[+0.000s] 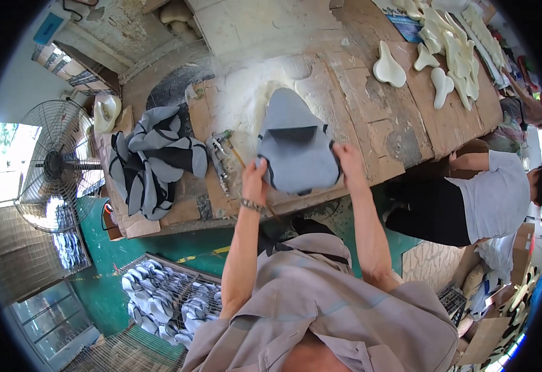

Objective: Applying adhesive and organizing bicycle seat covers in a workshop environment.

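Observation:
A grey saddle-shaped cover (295,144) with a darker patch lies flat on the worn wooden workbench (370,118). My left hand (255,177) presses on its near left edge. My right hand (347,162) grips its near right edge. A metal spray gun (220,155) lies on the bench just left of the cover. A bracelet sits on my left wrist.
A heap of grey and black covers (153,162) lies on the bench's left end. Cream foam saddle shapes (444,43) are spread at the far right. A person in a white shirt (488,195) sits to the right. A floor fan (57,164) stands left; a wire rack (171,301) holds more covers below.

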{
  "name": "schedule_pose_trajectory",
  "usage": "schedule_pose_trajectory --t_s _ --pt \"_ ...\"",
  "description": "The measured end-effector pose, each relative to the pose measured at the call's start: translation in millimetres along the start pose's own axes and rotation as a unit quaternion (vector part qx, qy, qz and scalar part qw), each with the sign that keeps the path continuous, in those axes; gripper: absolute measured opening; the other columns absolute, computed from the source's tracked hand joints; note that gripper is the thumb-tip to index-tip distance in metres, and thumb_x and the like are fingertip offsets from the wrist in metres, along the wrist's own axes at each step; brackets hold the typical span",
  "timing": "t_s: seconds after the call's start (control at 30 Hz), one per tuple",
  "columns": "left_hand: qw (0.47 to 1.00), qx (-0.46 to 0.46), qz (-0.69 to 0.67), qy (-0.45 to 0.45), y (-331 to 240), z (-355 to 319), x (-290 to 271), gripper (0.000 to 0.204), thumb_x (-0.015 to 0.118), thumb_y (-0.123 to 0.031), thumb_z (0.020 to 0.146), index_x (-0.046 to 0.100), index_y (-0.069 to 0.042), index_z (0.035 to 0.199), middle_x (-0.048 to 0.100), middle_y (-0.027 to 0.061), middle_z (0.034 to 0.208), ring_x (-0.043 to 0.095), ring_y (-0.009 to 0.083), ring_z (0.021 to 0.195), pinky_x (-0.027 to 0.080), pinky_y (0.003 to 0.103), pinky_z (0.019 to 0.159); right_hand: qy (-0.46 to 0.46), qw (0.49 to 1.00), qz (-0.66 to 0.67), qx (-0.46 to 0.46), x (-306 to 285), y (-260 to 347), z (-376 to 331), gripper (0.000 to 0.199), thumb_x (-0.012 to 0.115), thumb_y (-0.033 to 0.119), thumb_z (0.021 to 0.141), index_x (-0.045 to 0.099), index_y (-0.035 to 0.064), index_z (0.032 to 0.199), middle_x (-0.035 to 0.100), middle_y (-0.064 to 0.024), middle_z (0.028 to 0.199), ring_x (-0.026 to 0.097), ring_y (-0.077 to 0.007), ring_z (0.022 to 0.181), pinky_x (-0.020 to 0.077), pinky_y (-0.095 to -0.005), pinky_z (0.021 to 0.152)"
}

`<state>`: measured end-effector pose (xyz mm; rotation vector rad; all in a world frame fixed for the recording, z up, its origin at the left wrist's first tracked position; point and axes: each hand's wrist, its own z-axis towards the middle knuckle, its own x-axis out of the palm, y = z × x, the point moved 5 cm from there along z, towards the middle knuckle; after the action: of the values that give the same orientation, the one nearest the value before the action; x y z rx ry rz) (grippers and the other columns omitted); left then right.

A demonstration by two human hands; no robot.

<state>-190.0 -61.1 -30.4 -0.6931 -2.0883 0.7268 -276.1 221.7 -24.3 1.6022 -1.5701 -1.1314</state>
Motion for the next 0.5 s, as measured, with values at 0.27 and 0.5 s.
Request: schedule_pose_trajectory --t_s 0.27,0.5 --pt "0.896 0.149 0.402 -0.120 -19 66 -13 0.023 0.072 -0.026 0.095 0.071 -0.003 0.096 0.072 0.0048 0.086 0.067 0.0177 0.080 0.052 0.035 0.072 -0.109 0.975 -0.174 -0.082 19 -12 69 0.032 0.071 0.028 0.090 0.073 -0.0040 0.096 0.074 -0.0208 0.088 0.071 -0.0302 0.085 0.0518 -0.0412 0.077" --pt "0.742 0.186 0.612 -0.202 -26 80 -5 0.025 0.076 -0.032 0.086 0.074 -0.011 0.098 0.073 0.0149 0.091 0.069 0.0350 0.087 0.053 0.046 0.078 -0.093 0.943 -0.313 -0.069 31 -25 110 0.030 0.072 0.028 0.084 0.076 -0.0004 0.091 0.074 -0.0234 0.090 0.072 -0.0370 0.092 0.0529 -0.0464 0.081"
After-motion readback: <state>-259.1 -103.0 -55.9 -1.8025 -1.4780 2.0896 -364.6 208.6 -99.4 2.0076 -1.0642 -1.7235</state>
